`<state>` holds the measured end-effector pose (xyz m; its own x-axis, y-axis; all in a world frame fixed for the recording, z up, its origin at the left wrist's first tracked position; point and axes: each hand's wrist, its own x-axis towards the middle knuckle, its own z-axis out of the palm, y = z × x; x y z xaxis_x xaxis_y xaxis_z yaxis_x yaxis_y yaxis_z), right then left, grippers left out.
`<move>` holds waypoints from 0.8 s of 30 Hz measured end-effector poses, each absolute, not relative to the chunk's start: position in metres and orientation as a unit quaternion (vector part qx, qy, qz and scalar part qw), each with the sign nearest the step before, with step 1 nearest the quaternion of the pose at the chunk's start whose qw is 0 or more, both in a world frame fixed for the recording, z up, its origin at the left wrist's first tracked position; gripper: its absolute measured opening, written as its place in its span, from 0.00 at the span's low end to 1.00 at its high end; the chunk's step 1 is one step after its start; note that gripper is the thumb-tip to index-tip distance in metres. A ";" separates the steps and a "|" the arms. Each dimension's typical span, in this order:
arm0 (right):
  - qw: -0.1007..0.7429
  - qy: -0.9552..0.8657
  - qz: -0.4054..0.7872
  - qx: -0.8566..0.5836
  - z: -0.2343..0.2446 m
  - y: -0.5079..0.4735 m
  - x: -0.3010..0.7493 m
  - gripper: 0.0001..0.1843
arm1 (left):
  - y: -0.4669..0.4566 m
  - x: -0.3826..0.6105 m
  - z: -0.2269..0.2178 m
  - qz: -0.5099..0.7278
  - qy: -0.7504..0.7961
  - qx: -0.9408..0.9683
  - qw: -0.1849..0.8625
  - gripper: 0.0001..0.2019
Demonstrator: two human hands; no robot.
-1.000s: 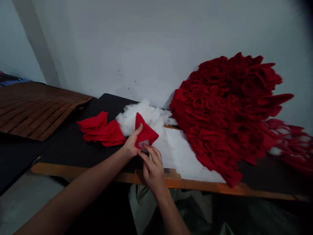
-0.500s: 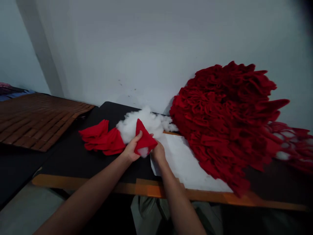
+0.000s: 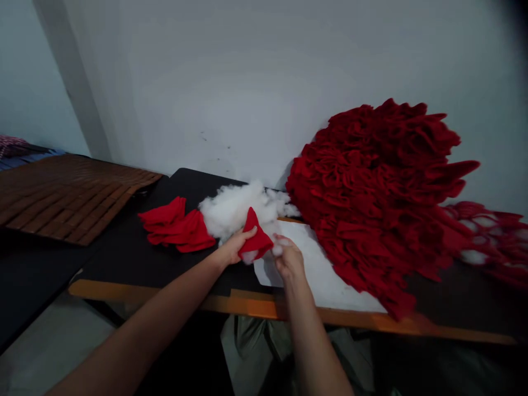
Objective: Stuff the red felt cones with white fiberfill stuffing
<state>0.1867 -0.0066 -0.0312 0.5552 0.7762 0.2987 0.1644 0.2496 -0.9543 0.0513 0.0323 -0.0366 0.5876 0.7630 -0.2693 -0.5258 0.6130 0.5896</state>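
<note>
My left hand [image 3: 234, 248] is closed round a small red felt cone [image 3: 256, 237] whose open end shows white stuffing. My right hand [image 3: 287, 258] is beside it, fingers pinched on a tuft of white stuffing [image 3: 277, 246] at the cone's mouth. A loose heap of white stuffing [image 3: 237, 208] lies just behind both hands on the black table [image 3: 124, 250]. Several flat red felt pieces [image 3: 176, 226] lie to the left of the heap.
A large pile of red felt cones [image 3: 379, 187] leans on the wall at the right, with stuffed ones [image 3: 490, 236] trailing further right. A white sheet [image 3: 325, 275] lies under my right hand. The table's wooden edge [image 3: 256, 308] runs in front. A brown woven mat [image 3: 61, 192] lies left.
My right hand went from the cone's mouth to the stuffing heap and came back with a tuft. The left hand has kept hold of the cone, now lower and more tilted.
</note>
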 end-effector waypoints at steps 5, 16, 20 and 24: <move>0.786 -0.295 0.108 -0.533 -0.012 -0.064 0.188 0.20 | 0.032 0.047 -0.032 0.394 0.232 0.170 0.873 0.18; 0.541 -0.550 -0.129 -0.624 -0.053 -0.054 0.104 0.22 | 0.000 0.052 -0.015 0.444 0.162 0.185 0.862 0.17; 0.474 -0.651 -0.097 -0.585 -0.054 -0.050 0.101 0.21 | -0.002 0.048 -0.009 0.434 0.178 0.183 0.864 0.19; 0.415 -0.712 -0.003 -0.567 -0.049 -0.057 0.115 0.23 | -0.004 0.049 -0.007 0.439 0.156 0.185 0.865 0.18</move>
<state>0.1148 -0.0574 -0.0489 -0.0138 0.8044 0.5939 0.8096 0.3576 -0.4655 0.0485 -0.0039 -0.0071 0.5661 0.8174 -0.1066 -0.7019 0.5458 0.4576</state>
